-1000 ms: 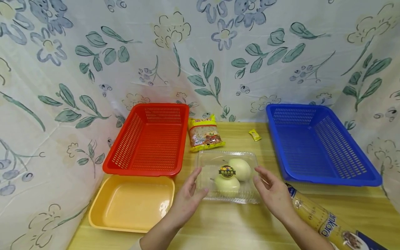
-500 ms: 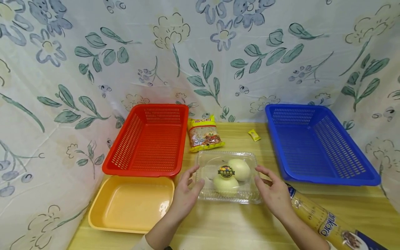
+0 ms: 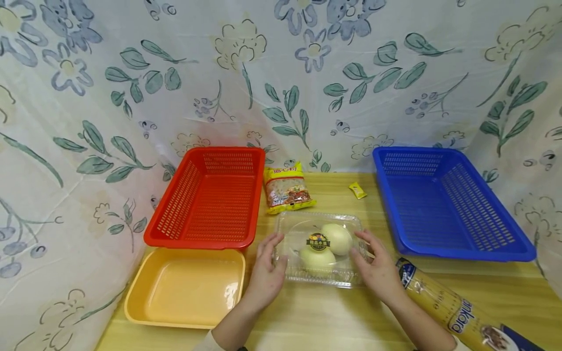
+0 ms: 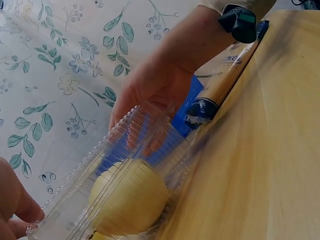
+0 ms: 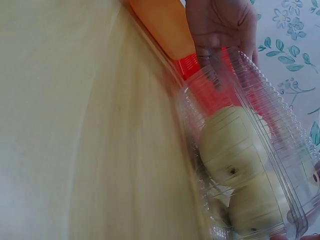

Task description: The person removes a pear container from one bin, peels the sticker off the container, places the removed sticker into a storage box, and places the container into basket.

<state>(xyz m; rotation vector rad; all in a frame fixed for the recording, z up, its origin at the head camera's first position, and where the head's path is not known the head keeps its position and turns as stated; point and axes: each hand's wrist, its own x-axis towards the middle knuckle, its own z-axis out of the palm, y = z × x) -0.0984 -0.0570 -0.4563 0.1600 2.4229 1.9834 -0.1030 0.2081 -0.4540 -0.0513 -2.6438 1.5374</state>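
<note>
Clear plastic clamshell point(image 3: 319, 247) with two pale pears sits mid-table toward the near edge, left hand point(image 3: 267, 275) and right hand point(image 3: 378, 272) pressed to its short sides, fingers curving round the walls. Grasp looks just closed; box seems not yet lifted. A lift would call for even squeeze, thin walls flex. Spaghetti pack point(image 3: 456, 308) lies at near right corner. Yellow tray point(image 3: 184, 286) near left; red basket point(image 3: 210, 197) and blue basket point(image 3: 448, 202) farther back.
</note>
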